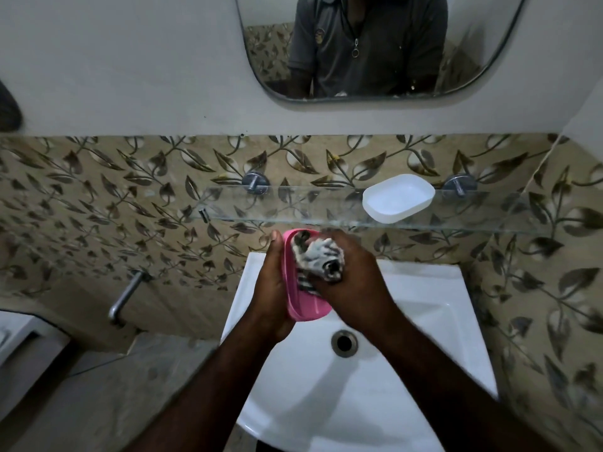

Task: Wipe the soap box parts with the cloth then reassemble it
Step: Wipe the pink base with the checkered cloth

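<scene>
A pink soap box part (301,308) is held upright on edge over the sink, gripped from the left by my left hand (272,285). My right hand (354,282) presses a bunched grey-and-white cloth (321,259) into the pink part's hollow. The cloth hides most of the inside. A white soap box part (398,198) lies open side up on the glass shelf (293,210), up and to the right of both hands.
A white sink (424,337) with a metal drain (344,343) sits below the hands. A metal tap (125,296) juts from the tiled wall at left. A mirror (375,44) hangs above, showing a person's torso.
</scene>
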### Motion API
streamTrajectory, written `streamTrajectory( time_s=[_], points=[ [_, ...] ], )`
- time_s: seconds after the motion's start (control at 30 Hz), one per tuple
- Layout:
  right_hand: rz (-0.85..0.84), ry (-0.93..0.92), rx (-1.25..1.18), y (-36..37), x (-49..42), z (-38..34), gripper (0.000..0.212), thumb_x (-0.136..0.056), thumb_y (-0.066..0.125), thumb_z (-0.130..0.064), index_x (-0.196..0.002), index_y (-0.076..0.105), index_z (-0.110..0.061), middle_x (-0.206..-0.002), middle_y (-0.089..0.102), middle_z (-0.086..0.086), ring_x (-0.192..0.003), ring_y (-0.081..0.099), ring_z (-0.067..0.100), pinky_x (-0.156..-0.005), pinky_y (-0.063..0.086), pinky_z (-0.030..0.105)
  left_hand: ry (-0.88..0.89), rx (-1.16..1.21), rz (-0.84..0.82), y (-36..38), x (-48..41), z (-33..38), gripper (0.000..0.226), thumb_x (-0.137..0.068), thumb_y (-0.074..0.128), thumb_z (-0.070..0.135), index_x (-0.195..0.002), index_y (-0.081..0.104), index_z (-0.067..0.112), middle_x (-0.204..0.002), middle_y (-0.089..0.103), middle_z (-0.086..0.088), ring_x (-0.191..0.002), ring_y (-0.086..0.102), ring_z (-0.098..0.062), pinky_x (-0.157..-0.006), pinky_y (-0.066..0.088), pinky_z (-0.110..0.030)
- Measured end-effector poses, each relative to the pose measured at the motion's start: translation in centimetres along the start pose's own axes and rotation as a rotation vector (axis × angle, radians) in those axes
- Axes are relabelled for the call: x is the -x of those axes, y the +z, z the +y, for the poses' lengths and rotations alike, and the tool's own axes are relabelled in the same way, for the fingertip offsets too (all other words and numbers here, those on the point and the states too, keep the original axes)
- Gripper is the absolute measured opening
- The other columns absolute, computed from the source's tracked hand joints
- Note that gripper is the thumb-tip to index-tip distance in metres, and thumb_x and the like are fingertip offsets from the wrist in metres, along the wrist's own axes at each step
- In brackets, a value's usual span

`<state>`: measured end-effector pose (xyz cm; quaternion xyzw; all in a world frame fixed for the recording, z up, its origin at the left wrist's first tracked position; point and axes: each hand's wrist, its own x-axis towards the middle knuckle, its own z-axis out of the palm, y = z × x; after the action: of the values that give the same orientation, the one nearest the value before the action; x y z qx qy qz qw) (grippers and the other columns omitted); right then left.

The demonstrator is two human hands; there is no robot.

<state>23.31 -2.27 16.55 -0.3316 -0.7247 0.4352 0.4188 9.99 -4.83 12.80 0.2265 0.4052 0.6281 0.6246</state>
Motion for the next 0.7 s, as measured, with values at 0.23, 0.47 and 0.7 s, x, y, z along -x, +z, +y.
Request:
streamTrajectory(
  time_s=[0.23,0.47,0.7],
  points=[
    [-0.226,-0.029,0.206,0.3,2.3,0.6,0.032,-0.070,0.073,-0.015,-0.075,0.051,-0.038,-0.067,0.062,-0.011,-0.062,0.058,0.006,-0.056,0.050,0.031,-0.147,0.020,0.058,-1.3,0.0,-0.2,0.091,-0.070,0.053,0.074,-0.123,0.064,0.000,-0.111,0.066,-0.019,-0.096,0.067,-0.032,-0.086,0.054,-0.041],
    [0.020,-0.001,0.151,-1.0,-0.1,0.0,0.028,-0.071,0.079,-0.007,-0.091,0.065,-0.020,-0.083,0.072,-0.008,-0.078,0.068,0.009,-0.070,0.056,0.035,-0.138,-0.061,-0.004,-0.3,0.0,-1.0,0.066,-0.086,0.044,0.069,-0.117,0.071,0.017,-0.124,0.068,-0.012,-0.112,0.066,-0.026,-0.085,0.056,-0.037],
    [-0.453,-0.202,0.448,-0.7,2.2,0.5,0.022,-0.067,0.063,-0.003,-0.078,0.056,-0.021,-0.073,0.062,-0.003,-0.072,0.054,0.017,-0.060,0.046,0.035,-0.198,-0.077,0.062,-1.8,-0.2,-0.2,0.080,-0.078,0.054,0.072,-0.119,0.067,0.004,-0.115,0.068,-0.024,-0.104,0.066,-0.034,-0.104,0.045,-0.048]
  ],
)
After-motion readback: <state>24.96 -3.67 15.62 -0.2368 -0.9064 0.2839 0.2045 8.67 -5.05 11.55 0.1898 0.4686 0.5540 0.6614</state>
